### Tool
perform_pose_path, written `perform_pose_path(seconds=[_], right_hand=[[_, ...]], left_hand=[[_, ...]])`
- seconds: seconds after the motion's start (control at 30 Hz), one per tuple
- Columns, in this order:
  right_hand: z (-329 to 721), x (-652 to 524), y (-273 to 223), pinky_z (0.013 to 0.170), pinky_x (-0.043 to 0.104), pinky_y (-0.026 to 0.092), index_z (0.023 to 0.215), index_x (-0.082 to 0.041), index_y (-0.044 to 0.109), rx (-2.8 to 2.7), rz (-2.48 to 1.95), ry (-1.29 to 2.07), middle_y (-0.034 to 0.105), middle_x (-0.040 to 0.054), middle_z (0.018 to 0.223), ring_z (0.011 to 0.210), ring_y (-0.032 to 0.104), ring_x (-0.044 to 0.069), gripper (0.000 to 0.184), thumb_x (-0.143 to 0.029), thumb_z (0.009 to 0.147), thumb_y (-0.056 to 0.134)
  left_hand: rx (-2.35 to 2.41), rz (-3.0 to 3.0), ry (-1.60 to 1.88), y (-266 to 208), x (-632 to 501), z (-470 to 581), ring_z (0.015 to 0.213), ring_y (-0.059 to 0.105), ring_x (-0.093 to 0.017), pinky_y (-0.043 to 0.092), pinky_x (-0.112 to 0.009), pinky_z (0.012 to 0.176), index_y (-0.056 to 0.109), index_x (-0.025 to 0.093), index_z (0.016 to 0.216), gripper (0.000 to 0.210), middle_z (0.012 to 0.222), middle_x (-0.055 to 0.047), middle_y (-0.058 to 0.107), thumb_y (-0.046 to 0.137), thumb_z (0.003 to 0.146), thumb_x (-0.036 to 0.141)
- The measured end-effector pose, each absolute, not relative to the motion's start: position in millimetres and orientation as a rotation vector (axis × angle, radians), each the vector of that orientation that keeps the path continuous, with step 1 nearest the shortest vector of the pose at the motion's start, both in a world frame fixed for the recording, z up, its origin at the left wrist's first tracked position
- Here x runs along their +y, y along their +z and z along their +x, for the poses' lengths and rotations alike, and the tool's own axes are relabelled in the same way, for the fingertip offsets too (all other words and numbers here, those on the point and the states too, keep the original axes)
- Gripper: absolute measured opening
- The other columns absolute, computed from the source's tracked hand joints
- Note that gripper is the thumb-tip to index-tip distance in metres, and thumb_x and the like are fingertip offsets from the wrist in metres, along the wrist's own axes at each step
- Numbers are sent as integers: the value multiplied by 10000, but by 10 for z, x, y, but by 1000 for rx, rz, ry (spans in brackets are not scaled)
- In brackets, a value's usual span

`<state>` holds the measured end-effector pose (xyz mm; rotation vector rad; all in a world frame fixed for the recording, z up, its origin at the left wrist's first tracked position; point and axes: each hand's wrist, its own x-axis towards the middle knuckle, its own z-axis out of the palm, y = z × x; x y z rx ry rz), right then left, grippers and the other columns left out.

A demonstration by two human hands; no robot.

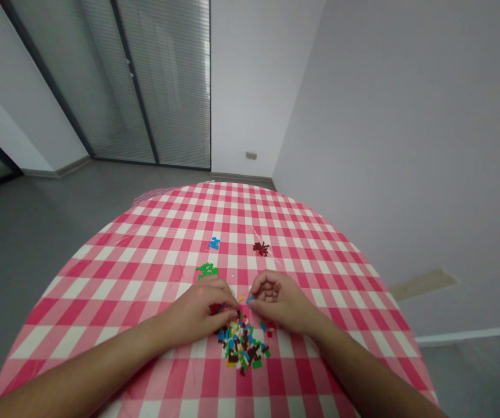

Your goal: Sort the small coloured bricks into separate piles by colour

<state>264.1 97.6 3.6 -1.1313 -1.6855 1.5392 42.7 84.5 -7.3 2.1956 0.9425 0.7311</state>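
Pinching a blue piece [250, 300] — right fingers [265, 309]; left fingers [225, 298] at the multicoloured pile [244, 343] — grip unclear.

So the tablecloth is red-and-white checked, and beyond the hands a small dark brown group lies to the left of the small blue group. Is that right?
Not quite: in the head view, the small dark brown group lies to the right of the small blue group, not the left. The rest stands.

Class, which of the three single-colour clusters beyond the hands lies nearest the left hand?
The green cluster, just beyond the left hand; the blue cluster and the dark reddish-brown cluster both lie farther from that hand.
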Motion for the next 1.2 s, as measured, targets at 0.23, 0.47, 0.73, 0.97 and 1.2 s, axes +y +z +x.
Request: perform_pose_path(seconds=[0.23,0.47,0.73,0.97,1.2], right_hand=[[2511,930,-58,423,205,432,771,-213,456,-1475,-1113,1638,626,-39,588,442,567,99,349,-403,738,746],[2492,891,-21,419,190,397,781,-208,475,-1511,-1133,1644,598,-50,565,427,525,86,360,-424,733,759],[2499,902,-63,555,227,456,926,-216,538,-1653,-1100,1505,662,-16,730,625,628,132,318,-282,713,765],[2503,910,-74,602,256,483,958,-193,632,-1706,-1046,1480,692,14,763,652,637,143,250,-260,738,730],[2532,930,-69,528,233,421,795,-184,643,-1701,-1146,1382,606,-25,629,565,551,114,203,-284,686,783]], left_hand=[[1042,2166,881,-162,861,432,801,608,-183,463,-323,749,715,230,873,37,812,-25,687,684,858,242],[1070,2186,959,-98,868,444,775,605,-181,459,-330,726,702,207,831,99,792,-35,674,633,892,244],[1073,2202,942,-94,849,450,804,611,-186,459,-350,754,721,234,875,141,829,-36,691,585,911,235],[1082,2206,942,-87,847,469,781,606,-179,442,-344,755,712,225,805,136,777,-18,683,610,894,213],[1077,2233,939,-117,839,463,779,611,-182,447,-337,740,717,232,825,121,780,-23,685,616,888,214]])
